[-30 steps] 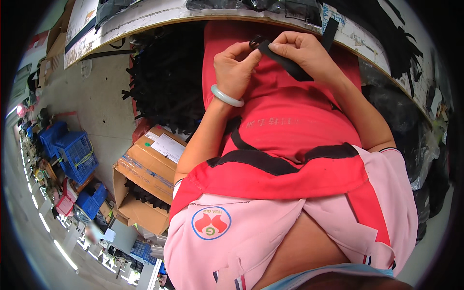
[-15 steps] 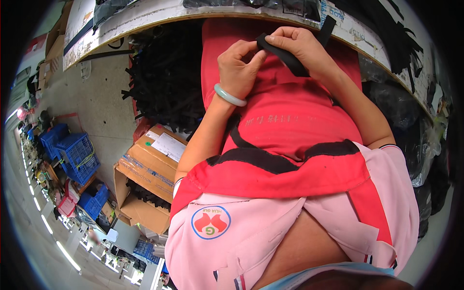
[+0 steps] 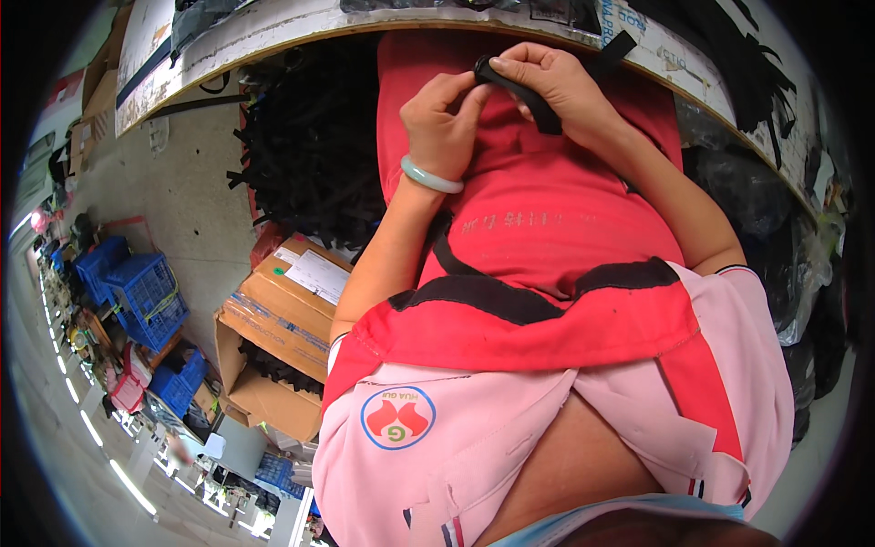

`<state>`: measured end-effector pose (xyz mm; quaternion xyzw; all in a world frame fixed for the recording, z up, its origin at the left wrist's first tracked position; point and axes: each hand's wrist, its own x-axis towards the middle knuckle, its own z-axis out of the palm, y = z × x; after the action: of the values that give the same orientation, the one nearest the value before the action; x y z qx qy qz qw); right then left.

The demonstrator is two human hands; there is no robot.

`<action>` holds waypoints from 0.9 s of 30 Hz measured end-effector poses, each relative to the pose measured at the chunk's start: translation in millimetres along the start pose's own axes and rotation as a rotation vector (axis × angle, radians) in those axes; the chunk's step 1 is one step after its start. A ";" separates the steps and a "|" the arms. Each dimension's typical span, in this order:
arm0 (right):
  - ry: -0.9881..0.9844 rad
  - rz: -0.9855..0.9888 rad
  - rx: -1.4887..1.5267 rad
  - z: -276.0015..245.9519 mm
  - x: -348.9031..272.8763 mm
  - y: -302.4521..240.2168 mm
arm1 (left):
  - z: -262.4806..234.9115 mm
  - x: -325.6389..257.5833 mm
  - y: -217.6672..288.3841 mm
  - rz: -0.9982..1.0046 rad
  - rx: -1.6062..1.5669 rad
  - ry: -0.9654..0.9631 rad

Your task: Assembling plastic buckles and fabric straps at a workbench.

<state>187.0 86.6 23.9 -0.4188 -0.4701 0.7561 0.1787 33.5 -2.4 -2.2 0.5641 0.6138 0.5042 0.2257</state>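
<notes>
A black webbing strap (image 3: 538, 105) is held between my two hands above the red apron (image 3: 538, 210) on my lap. My left hand (image 3: 442, 123), with a pale bangle at its wrist, pinches the strap's left end, where a small dark loop or buckle-like part shows; I cannot tell which. My right hand (image 3: 556, 87) is closed on the strap just to the right, thumb on top. One stretch of strap hangs below the right fingers, and another black end sticks out beyond that hand toward the table edge.
A worn white table (image 3: 264, 55) curves across the far side, with black straps (image 3: 752, 82) heaped at its right. Under it lies a big pile of black strips (image 3: 314, 155). An open cardboard box (image 3: 273, 319) stands at my left, blue crates (image 3: 146, 292) farther off. Plastic bags (image 3: 766, 246) lie at right.
Both hands have shifted slightly up and left with the strap. The strap's left end now shows a rounded dark loop between the fingertips, and its hanging part looks shorter.
</notes>
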 end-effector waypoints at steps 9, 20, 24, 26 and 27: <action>-0.117 0.074 0.110 -10.4 6.5 4.7 | -0.3 -3.1 -8.2 -0.042 -0.177 -0.035; 0.066 -0.558 -0.260 5.0 -22.1 -28.9 | 1.5 6.3 3.2 -0.675 -0.888 0.026; 0.041 -0.223 -0.337 -1.3 -18.5 -21.7 | 5.3 7.7 9.5 -0.625 -0.797 0.094; -0.029 -0.134 -0.392 -3.0 -19.9 -19.6 | 3.7 8.3 11.6 -0.523 -0.759 0.122; -0.061 -0.085 -0.414 -3.7 -19.7 -20.3 | 2.8 7.9 10.5 -0.523 -0.760 0.116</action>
<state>199.0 85.6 49.8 -0.4032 -0.6377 0.6477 0.1064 38.7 4.5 8.2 0.2383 0.5188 0.6502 0.5013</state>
